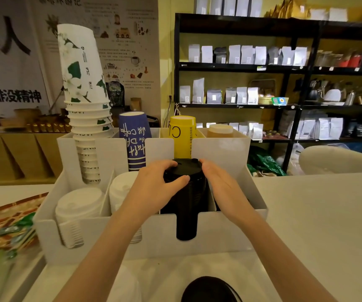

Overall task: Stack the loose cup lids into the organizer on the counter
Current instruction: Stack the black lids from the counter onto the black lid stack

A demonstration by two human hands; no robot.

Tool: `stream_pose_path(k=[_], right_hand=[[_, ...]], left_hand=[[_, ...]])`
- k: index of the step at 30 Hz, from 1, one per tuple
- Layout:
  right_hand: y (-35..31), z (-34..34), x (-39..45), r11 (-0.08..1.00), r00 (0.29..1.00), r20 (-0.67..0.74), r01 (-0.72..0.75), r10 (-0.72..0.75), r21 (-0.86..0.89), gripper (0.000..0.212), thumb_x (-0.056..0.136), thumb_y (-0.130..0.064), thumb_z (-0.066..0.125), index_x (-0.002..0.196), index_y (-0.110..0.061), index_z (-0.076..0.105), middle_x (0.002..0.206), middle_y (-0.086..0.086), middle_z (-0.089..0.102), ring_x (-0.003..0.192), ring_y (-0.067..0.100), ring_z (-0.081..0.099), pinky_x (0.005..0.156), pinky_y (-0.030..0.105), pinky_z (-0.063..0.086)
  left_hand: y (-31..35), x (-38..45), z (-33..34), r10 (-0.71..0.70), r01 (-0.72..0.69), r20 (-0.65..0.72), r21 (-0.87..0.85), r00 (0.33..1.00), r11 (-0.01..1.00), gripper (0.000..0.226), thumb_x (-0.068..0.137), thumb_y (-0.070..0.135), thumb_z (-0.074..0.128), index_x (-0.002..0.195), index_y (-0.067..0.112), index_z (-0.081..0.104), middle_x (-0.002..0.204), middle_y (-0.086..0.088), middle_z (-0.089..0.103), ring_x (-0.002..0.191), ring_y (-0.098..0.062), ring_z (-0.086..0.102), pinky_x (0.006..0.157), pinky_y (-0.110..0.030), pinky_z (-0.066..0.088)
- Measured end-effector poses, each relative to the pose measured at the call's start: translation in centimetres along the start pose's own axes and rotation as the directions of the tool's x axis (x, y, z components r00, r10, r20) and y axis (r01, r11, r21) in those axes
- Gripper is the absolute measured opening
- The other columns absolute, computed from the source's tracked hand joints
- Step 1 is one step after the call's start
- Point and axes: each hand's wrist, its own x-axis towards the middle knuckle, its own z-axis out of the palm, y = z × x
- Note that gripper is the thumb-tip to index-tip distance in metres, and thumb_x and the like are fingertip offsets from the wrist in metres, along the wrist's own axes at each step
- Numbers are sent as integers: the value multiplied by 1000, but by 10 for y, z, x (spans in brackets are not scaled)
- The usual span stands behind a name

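Both hands are working the black lid stack [185,192] right now: the left hand [154,188] is curling around its upper left side, thumb pressing across the front, gripping it, while the right hand [223,184] is lying open and flat against the right side, fingers extended, steadying rather than clasping. The lids are glossy black, domed, with a sip slot showing on the top one, nested into a tall column sitting in the third front slot of the white organizer [219,227] on the pale tabletop [306,214]. Two white lid stacks [77,212] are filling the slots to the left. Behind, paper cups [84,88] are towering, beside blue [134,140] and yellow [183,136] cup stacks. Another black lid [210,289] is lying loose at the near edge
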Motion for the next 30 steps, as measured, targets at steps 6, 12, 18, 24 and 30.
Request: stream_pose_path(k=[6, 12, 18, 24, 30], right_hand=[[8, 2, 1, 997, 1000, -29, 2, -4, -79, 38, 96, -33, 30, 130, -24, 44, 118, -10, 52, 106, -2, 46, 93, 12, 32], [11, -4, 1, 993, 999, -2, -36, 36, -114, 41, 95, -34, 33, 134, -27, 41, 135, -9, 50, 123, 6, 42, 106, 24, 33], [1, -9, -18, 981, 999, 39, -6, 14, -195, 38, 93, -26, 43, 130, -27, 44, 120, -14, 56, 111, 2, 50, 90, 18, 39], [-8, -10, -58, 952, 1000, 13, 26, -23, -305, 48, 91, -24, 48, 136, -28, 32, 110, -27, 41, 107, -5, 38, 92, 17, 32], [1, -19, -106, 887, 998, 50, 54, -35, -458, 53, 91, -28, 48, 139, -28, 26, 142, -7, 41, 128, 6, 37, 102, 22, 30]], left_hand=[[-2, 1, 1, -15, 15, 8, -27, 1000, 1000, 46, 81, 32, 59, 124, 19, 50, 125, -2, 55, 107, -8, 45, 89, -25, 39], [0, 0, 3, 6, -6, -1, 19, 1000, 1000, 46, 83, 33, 56, 125, 18, 47, 127, -2, 54, 105, -7, 42, 88, -22, 34], [1, -3, -2, 35, -40, 42, 126, 999, 991, 49, 84, 38, 51, 128, 18, 43, 135, -5, 45, 121, -16, 41, 92, -24, 33], [18, -30, -5, 281, -265, -97, 155, 955, 952, 38, 86, 35, 50, 120, 19, 51, 133, -2, 47, 121, -13, 40, 96, -20, 27], [29, -62, 2, 306, -304, -42, 44, 951, 952, 34, 88, 34, 46, 116, 18, 55, 118, -2, 59, 107, -12, 51, 87, -24, 38]])
